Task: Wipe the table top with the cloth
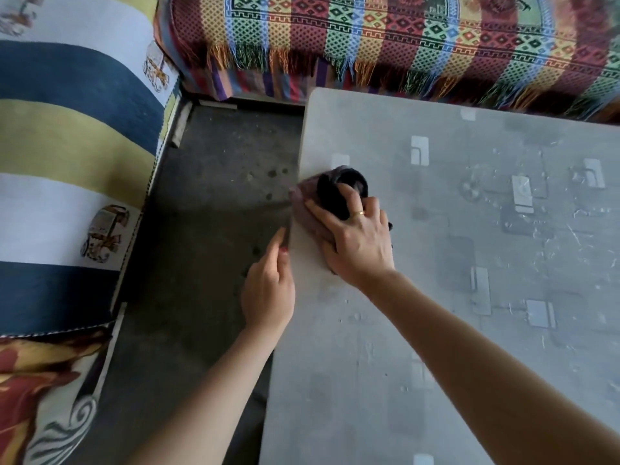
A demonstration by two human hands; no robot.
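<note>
The grey rectangular surface (436, 330) fills the right and lower part of the view. Its top carries a faded pattern of pale and dark rounded squares, with scattered light scratches and specks. Left of the surface lies a dark, stained floor (214, 196). Beyond the far edge of the surface stands a seat covered with a multicoloured woven throw with a fringed hem (385, 38). At the left of the view is a second seat covered in a fabric with blue, yellow and white bands and printed figures (73, 135).

The bunched mauve and black cloth (322, 193) lies on the surface at its left edge, near the far corner.

The right hand (355, 243) rests palm down on the cloth with fingers spread, pressing it against the surface. A gold ring (358, 213) is visible on one finger. The fingertips reach into the black part of the cloth.

The left hand (268, 293) is positioned just beside the left edge of the surface, near the cloth, fingers held together and extended along the edge. It holds nothing. Whether it touches the edge cannot be determined.
</note>
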